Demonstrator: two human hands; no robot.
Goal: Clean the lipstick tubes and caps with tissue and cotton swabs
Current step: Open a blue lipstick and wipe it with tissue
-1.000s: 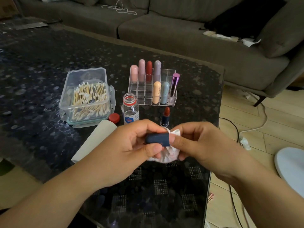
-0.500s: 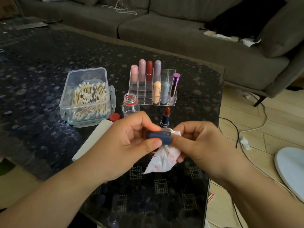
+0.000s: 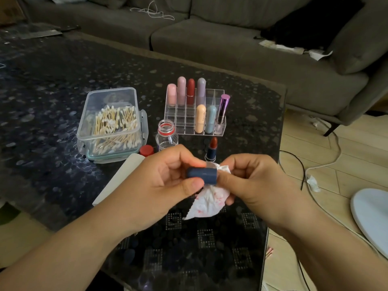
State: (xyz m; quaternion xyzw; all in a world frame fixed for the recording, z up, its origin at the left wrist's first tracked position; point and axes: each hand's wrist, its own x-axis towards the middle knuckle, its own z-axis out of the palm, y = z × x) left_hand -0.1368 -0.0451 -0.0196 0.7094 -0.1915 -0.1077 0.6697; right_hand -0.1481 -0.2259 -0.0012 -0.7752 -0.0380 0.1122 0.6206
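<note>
Above the table's near edge, the left hand (image 3: pixel 165 181) pinches the dark-blue cylindrical lipstick cap (image 3: pixel 202 175); the right hand (image 3: pixel 254 181) pinches red-stained white tissue (image 3: pixel 210 200), seemingly inside its mouth. Twist cap against tissue, holding firm.

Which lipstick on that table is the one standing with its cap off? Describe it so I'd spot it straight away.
Find the clear acrylic organizer on the dark table, with its capped tubes standing in rows. Just in front of it, outside the rack, the uncapped lipstick stands alone on the tabletop, right of the open little bottle. It alone shows a bare reddish-brown bullet, rising from a dark navy base.
</note>
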